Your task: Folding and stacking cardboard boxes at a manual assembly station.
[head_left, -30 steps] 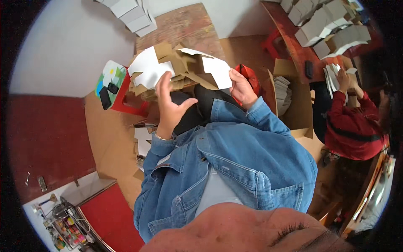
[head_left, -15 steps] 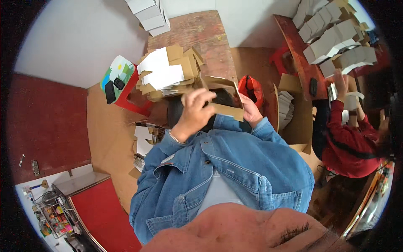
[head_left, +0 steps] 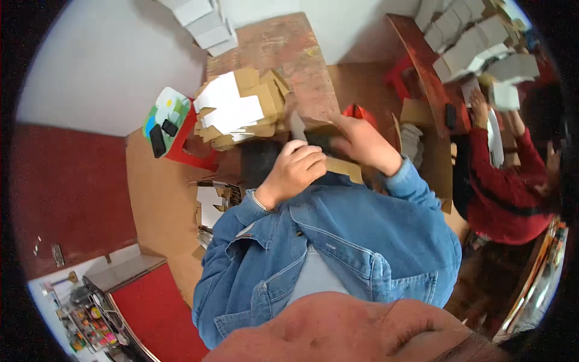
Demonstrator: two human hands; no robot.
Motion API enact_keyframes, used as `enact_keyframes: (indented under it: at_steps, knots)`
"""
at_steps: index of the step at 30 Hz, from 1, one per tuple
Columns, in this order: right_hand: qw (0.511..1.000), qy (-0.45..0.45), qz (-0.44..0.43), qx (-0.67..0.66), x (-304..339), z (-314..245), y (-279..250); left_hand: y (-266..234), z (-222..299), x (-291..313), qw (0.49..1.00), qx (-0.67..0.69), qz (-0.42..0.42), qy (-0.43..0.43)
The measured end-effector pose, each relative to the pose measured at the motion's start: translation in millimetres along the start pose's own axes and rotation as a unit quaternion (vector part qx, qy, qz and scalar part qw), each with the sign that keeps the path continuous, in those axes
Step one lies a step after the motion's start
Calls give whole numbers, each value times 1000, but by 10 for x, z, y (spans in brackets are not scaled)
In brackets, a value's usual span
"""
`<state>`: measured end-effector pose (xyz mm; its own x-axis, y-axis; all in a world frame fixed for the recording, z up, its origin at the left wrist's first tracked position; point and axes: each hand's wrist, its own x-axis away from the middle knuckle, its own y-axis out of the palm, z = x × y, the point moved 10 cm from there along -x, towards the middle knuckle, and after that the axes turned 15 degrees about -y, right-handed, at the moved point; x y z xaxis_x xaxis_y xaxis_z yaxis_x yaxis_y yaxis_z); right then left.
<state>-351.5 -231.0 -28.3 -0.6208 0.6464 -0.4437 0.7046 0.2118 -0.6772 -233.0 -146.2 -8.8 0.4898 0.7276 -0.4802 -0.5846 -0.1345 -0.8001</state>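
In front of my jacket is a partly folded cardboard box [head_left: 345, 169], brown on the side facing me. My left hand [head_left: 294, 170] is closed on its near left corner, fingers curled over the edge. Over the box's right side, my right hand [head_left: 369, 146] reaches with fingers stretched out, smeared by motion, and the thumb apart. Both hands hide much of the box. Just beyond it to the left lies a pile of flat white-and-brown box blanks [head_left: 232, 108] on the wooden table [head_left: 274, 45].
A red stool [head_left: 187, 142] at left carries two dark devices. A large carton [head_left: 437, 163] and a red bag [head_left: 360, 113] stand to the right. Farther right, a co-worker in a red sleeve [head_left: 482, 151] handles white boxes beside stacked ones [head_left: 473, 51]. More blanks [head_left: 209, 205] lie low at left.
My left hand has gone from loose, spread fingers to gripping the box's near left corner. My right hand has left the box's right side and risen over it. The co-worker's hands have shifted.
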Motion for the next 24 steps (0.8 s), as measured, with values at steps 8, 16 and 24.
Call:
enact_keyframes:
  at_steps: [8,16,24]
  knots:
    - [983,95,155,20,360,592,-108,83,-591,276,958,66,40,-277]
    - [970,156,182,-50,624,799,324,666,-855,404,880,-41,-229,-415]
    - [705,195,188,-655,940,862,971,779,-793,584,928,27,-34,-371]
